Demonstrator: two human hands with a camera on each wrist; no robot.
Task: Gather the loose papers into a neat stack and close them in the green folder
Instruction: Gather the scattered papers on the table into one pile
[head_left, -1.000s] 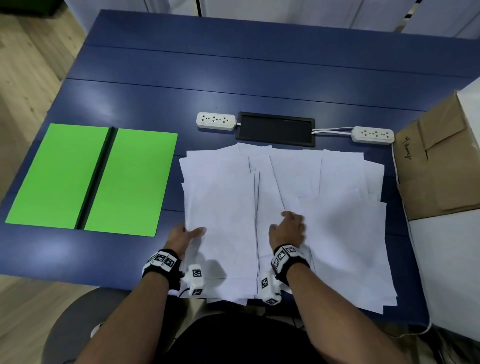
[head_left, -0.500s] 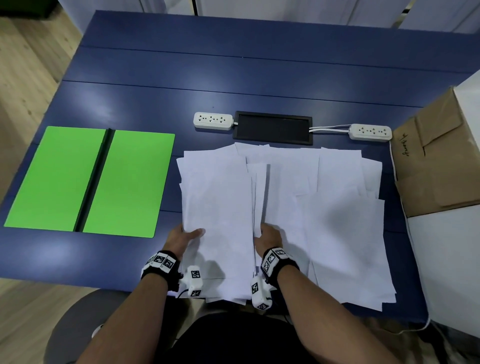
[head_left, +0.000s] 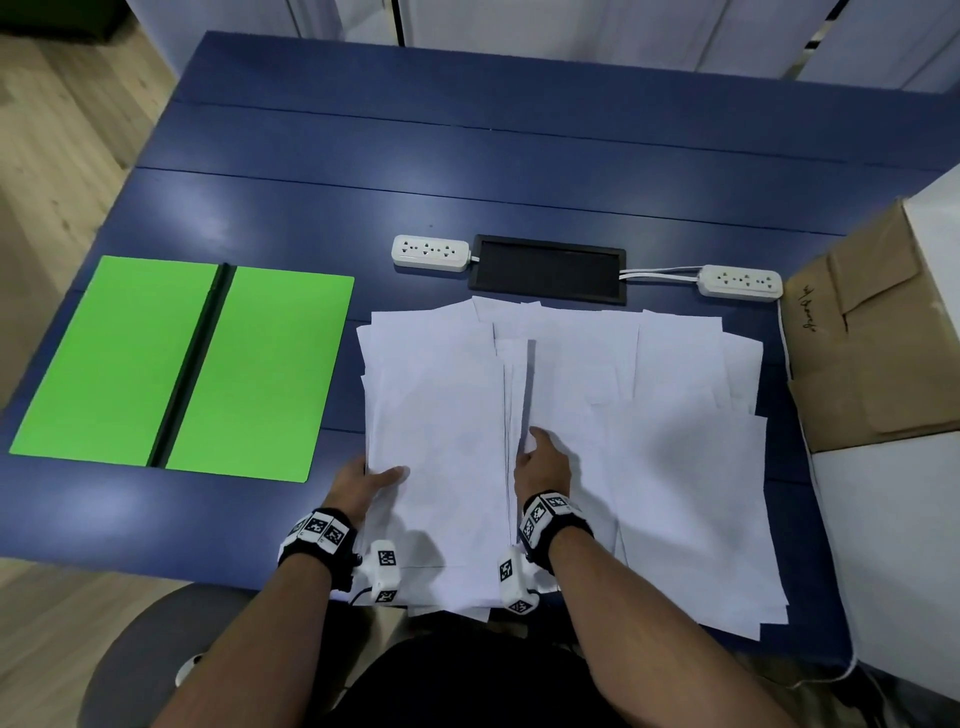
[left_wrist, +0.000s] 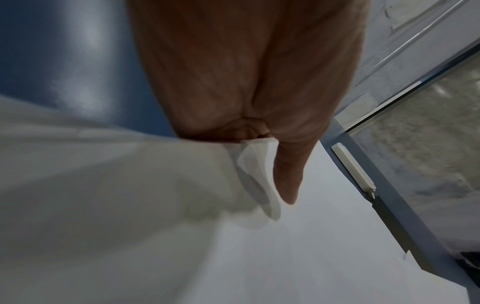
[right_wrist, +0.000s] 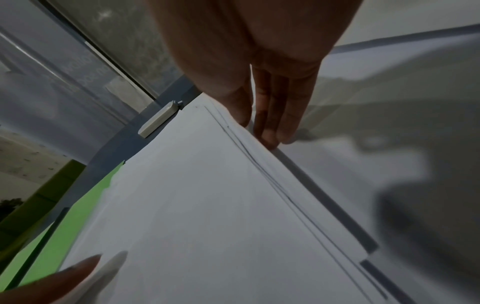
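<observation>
Power strips (head_left: 430, 253), possibly cardboard box (head_left: 878, 353)

Both forearms reach forward over the near edge of the paper pile (head_left: 571, 441). The left hand (head_left: 358, 486) pinches the pile's left edge, thumb on top. The right hand (head_left: 543, 465) lies flat with straight fingers (right_wrist: 270, 115) against a mid-pile sheet edge.

The desk (head_left: 519, 156) is blue-painted wood planking with a soft sheen. Matt white papers (head_left: 441, 415) lie under both grips; left of them, a smooth green card folder (head_left: 270, 364). Beyond: white plastic power strips (head_left: 430, 253). Right: creased brown kraft paper (head_left: 872, 364).
</observation>
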